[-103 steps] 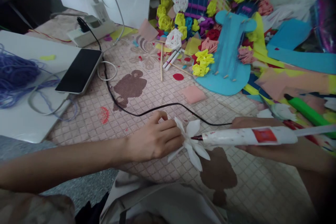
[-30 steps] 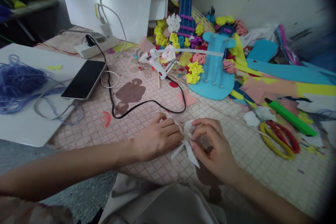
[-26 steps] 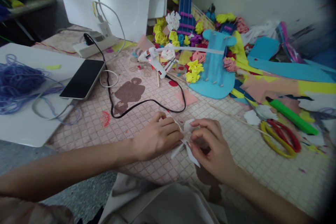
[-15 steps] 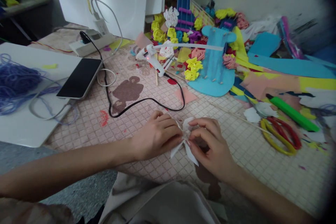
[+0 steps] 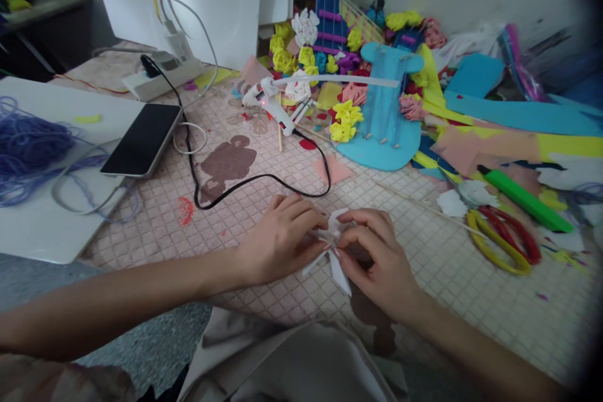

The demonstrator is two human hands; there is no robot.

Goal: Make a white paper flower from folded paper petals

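A small white paper piece (image 5: 341,275), pinched into folded petal-like flaps, sits between my hands just above the near part of the table. My left hand (image 5: 285,239) grips its left side, fingers curled and thumb pressed underneath. From the other side, my right hand (image 5: 379,254) pinches it near the centre with thumb and fingers. One flap points down toward me and another stands up at the top. My fingers partly hide the middle of the paper. Beyond my hands, a white glue gun (image 5: 273,103) with a lit red light lies with a long glue stick in it.
Scissors with red and yellow handles (image 5: 502,242), a green cutter (image 5: 525,198) and a thin wooden stick (image 5: 424,206) lie at right. A black cord (image 5: 245,183) loops ahead. A phone (image 5: 144,140) and purple yarn (image 5: 32,144) are left. A blue foam shape (image 5: 393,147) and paper flowers stand behind.
My left fingers have shifted slightly on the white paper, and its left flaps now look narrower and more folded. My right hand keeps its pinch. The view has moved very slightly.
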